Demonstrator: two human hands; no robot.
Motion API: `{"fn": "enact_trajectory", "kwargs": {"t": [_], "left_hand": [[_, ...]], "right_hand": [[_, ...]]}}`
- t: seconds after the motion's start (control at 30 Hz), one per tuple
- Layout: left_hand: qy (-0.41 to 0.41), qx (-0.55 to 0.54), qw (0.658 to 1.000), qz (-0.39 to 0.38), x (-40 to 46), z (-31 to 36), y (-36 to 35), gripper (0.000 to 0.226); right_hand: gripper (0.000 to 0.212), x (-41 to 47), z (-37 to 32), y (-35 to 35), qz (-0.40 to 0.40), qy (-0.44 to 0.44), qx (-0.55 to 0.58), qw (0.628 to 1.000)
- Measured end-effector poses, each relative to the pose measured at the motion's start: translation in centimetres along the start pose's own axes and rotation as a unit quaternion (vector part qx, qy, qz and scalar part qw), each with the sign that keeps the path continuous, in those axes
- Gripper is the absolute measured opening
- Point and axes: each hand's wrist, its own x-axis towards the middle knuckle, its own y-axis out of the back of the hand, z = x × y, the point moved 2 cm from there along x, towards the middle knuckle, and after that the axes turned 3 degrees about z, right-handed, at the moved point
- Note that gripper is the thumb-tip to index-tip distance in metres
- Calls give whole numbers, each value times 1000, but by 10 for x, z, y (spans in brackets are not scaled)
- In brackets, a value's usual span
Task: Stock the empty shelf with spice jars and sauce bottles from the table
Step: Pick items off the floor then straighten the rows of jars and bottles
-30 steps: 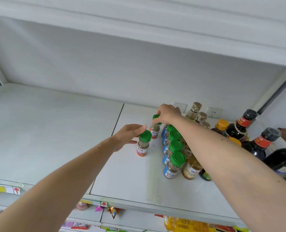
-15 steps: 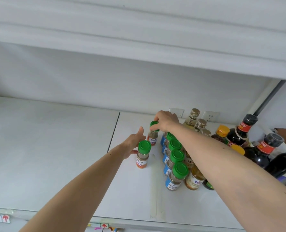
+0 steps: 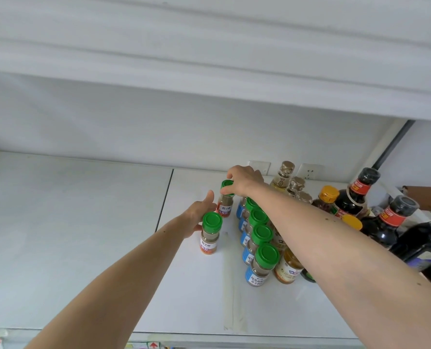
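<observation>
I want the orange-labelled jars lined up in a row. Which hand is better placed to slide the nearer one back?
Left. The left hand already touches the nearer green-capped, orange-labelled glass spice jar, while the right hand grips the farther jar's green cap.

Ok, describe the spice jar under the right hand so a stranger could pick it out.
On the white shelf, left of the row of blue-labelled green-capped jars, two orange-labelled green-capped jars stand. It is the rear one, its cap pinched by the right hand.
</observation>
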Motion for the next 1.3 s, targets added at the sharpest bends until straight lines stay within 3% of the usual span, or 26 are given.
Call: {"fn": "enact_trajectory", "kwargs": {"t": [0.13, 0.27, 0.4, 0.63, 1.3], "left_hand": [[5, -9, 1000, 13, 0, -3, 7, 72], [3, -22, 1000, 9, -5, -9, 21, 73], [8, -14, 1000, 1, -13, -20, 31, 70], [21, 2, 1000, -20, -38, -33, 40, 65], [3, -28, 999, -36, -35, -34, 2, 70]], "right_hand": [[68, -7, 1, 7, 1, 10, 19, 1000], [46, -19, -5, 21, 17, 44, 71, 996], [30, -35, -18, 26, -36, 97, 127, 986], [50, -62, -39, 18, -159, 152, 72, 973], [47, -51, -18, 14, -108, 129, -14, 986]]}}
